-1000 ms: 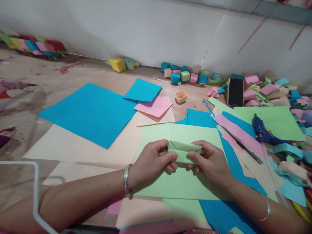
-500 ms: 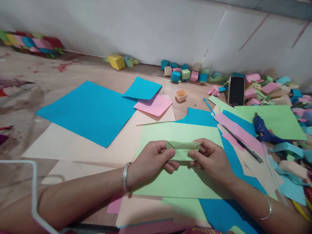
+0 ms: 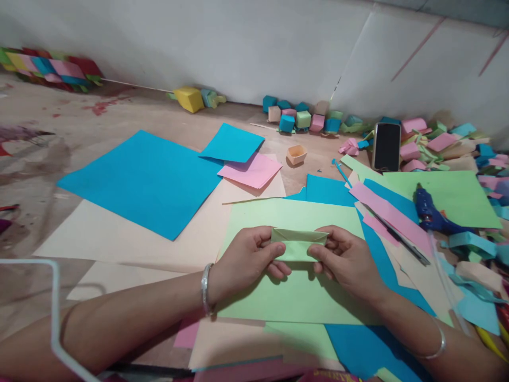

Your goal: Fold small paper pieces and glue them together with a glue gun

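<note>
A small folded light green paper piece (image 3: 298,244) is held between both hands, just above a light green sheet (image 3: 294,292). My left hand (image 3: 248,261) pinches its left end with thumb and fingers closed. My right hand (image 3: 345,259) pinches its right end the same way. The folded piece is a narrow oblong with folded-in corners along its top edge. Each wrist carries a silver bangle.
A large blue sheet (image 3: 143,180), cream sheets (image 3: 119,239) and a small blue (image 3: 233,143) and pink square (image 3: 250,171) lie to the left. A phone (image 3: 386,146), a blue glue gun (image 3: 427,212), an orange paper box (image 3: 296,155) and several folded paper cubes (image 3: 302,121) lie along the wall.
The folded green piece has been pressed slightly flatter and shifted a little toward me; both hands stay pinched on its ends. The view has drifted slightly.
</note>
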`<state>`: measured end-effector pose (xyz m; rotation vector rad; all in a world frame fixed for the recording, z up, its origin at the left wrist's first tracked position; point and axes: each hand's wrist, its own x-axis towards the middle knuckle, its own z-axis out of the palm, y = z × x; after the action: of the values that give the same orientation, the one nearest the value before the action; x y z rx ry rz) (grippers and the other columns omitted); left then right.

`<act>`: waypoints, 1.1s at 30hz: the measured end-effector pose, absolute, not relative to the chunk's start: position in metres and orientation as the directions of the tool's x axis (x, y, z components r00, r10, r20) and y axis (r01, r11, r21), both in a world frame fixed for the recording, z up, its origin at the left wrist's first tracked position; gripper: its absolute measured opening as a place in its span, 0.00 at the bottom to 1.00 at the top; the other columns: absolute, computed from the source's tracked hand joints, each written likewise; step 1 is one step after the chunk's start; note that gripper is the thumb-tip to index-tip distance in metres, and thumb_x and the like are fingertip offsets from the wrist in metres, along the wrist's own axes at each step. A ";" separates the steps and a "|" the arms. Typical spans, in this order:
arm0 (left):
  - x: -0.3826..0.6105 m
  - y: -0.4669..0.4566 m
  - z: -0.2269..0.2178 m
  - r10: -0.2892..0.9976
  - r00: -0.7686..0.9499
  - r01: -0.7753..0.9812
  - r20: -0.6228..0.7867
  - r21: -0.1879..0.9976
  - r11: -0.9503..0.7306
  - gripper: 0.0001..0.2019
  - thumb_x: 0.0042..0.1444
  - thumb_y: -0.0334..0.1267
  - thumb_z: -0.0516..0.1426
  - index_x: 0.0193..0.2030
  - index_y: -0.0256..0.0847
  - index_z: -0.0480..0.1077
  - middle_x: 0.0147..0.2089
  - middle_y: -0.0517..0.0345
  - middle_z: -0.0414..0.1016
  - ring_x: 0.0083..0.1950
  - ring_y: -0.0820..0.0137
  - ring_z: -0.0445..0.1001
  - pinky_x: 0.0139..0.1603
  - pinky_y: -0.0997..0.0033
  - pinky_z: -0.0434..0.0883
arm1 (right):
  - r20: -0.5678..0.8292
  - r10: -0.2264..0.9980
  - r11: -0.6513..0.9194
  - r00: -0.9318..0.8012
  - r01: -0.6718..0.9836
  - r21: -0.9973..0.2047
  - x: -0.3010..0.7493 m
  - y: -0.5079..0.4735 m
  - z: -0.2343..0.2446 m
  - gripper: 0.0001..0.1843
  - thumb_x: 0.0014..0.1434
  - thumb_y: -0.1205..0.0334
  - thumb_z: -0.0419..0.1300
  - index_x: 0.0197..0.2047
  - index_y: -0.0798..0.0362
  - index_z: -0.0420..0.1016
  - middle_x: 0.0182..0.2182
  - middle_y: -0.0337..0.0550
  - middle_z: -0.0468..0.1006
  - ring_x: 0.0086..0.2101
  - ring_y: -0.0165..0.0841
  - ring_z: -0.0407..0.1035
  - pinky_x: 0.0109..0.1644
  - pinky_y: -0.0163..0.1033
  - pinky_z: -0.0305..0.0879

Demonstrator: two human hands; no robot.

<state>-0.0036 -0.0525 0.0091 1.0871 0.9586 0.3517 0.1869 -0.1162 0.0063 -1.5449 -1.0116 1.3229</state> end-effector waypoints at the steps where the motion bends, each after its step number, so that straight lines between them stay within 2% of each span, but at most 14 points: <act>1: -0.004 -0.053 0.009 0.669 0.573 0.201 -0.474 0.872 0.446 0.08 0.60 0.37 0.55 0.32 0.34 0.68 0.21 0.53 0.77 0.21 0.72 0.77 0.22 0.79 0.71 | -0.312 0.943 -0.320 0.113 0.060 -0.945 0.187 -0.116 0.006 0.10 0.55 0.59 0.65 0.37 0.55 0.71 0.16 0.31 0.72 0.14 0.22 0.65 0.16 0.25 0.58; 6: -0.007 -0.050 0.006 0.657 0.603 0.195 -0.453 0.882 0.429 0.10 0.62 0.42 0.53 0.37 0.36 0.65 0.14 0.60 0.71 0.14 0.74 0.70 0.14 0.82 0.64 | -0.296 0.948 -0.308 0.119 0.095 -0.947 0.189 -0.115 0.004 0.10 0.56 0.59 0.64 0.38 0.55 0.72 0.15 0.32 0.72 0.14 0.22 0.64 0.17 0.25 0.58; 8: -0.008 -0.048 0.007 0.693 0.575 0.128 -0.435 0.884 0.449 0.11 0.64 0.45 0.52 0.40 0.38 0.62 0.16 0.60 0.72 0.16 0.73 0.72 0.15 0.81 0.66 | -0.278 0.950 -0.293 0.145 0.094 -0.952 0.192 -0.114 0.002 0.10 0.56 0.59 0.64 0.38 0.55 0.72 0.16 0.33 0.73 0.14 0.21 0.64 0.17 0.25 0.57; 10: -0.009 -0.046 0.010 0.743 0.533 0.055 -0.405 0.893 0.447 0.12 0.63 0.47 0.53 0.40 0.40 0.60 0.20 0.57 0.75 0.20 0.71 0.75 0.19 0.78 0.70 | -0.259 0.948 -0.278 0.182 0.087 -0.957 0.194 -0.113 0.000 0.10 0.56 0.59 0.64 0.37 0.55 0.72 0.16 0.33 0.73 0.14 0.21 0.64 0.17 0.25 0.57; 13: -0.010 -0.048 0.012 0.749 0.531 0.046 -0.396 0.896 0.442 0.13 0.57 0.43 0.60 0.35 0.39 0.61 0.25 0.54 0.78 0.24 0.70 0.77 0.25 0.74 0.74 | -0.245 0.944 -0.268 0.220 0.080 -0.960 0.196 -0.113 -0.001 0.10 0.56 0.58 0.65 0.37 0.54 0.72 0.16 0.33 0.73 0.14 0.21 0.62 0.17 0.26 0.58; 18: -0.007 -0.051 0.013 0.759 0.496 0.021 -0.421 0.880 0.474 0.13 0.49 0.34 0.66 0.29 0.37 0.63 0.23 0.57 0.76 0.26 0.71 0.77 0.30 0.73 0.74 | -0.218 0.945 -0.242 0.243 0.072 -0.968 0.194 -0.115 -0.002 0.12 0.56 0.57 0.65 0.39 0.54 0.72 0.16 0.33 0.73 0.15 0.23 0.63 0.18 0.28 0.61; 23: -0.005 -0.050 0.015 0.766 0.470 0.033 -0.438 0.876 0.481 0.12 0.48 0.33 0.66 0.27 0.36 0.65 0.24 0.56 0.77 0.26 0.72 0.77 0.30 0.74 0.73 | -0.195 0.941 -0.223 0.276 0.074 -0.972 0.192 -0.117 -0.003 0.13 0.55 0.56 0.66 0.40 0.53 0.71 0.17 0.34 0.74 0.15 0.25 0.64 0.19 0.30 0.64; 30: -0.005 -0.052 0.013 0.740 0.481 0.044 -0.471 0.855 0.516 0.12 0.51 0.37 0.65 0.28 0.35 0.66 0.24 0.52 0.78 0.26 0.70 0.78 0.32 0.70 0.75 | -0.141 0.936 -0.185 0.323 0.113 -0.976 0.191 -0.121 -0.003 0.12 0.55 0.57 0.66 0.39 0.52 0.71 0.18 0.34 0.75 0.16 0.26 0.67 0.19 0.30 0.65; 33: -0.005 -0.052 0.014 0.740 0.483 0.032 -0.467 0.855 0.518 0.12 0.50 0.36 0.66 0.27 0.35 0.66 0.23 0.53 0.78 0.25 0.70 0.77 0.30 0.71 0.75 | -0.141 0.939 -0.183 0.315 0.109 -0.977 0.191 -0.121 -0.003 0.12 0.55 0.57 0.67 0.40 0.52 0.71 0.18 0.34 0.76 0.16 0.26 0.67 0.19 0.30 0.66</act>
<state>-0.0049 -0.0522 0.0140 0.9400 0.9839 0.5192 0.1907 -0.1211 -0.0030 -1.5612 -0.9869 1.0210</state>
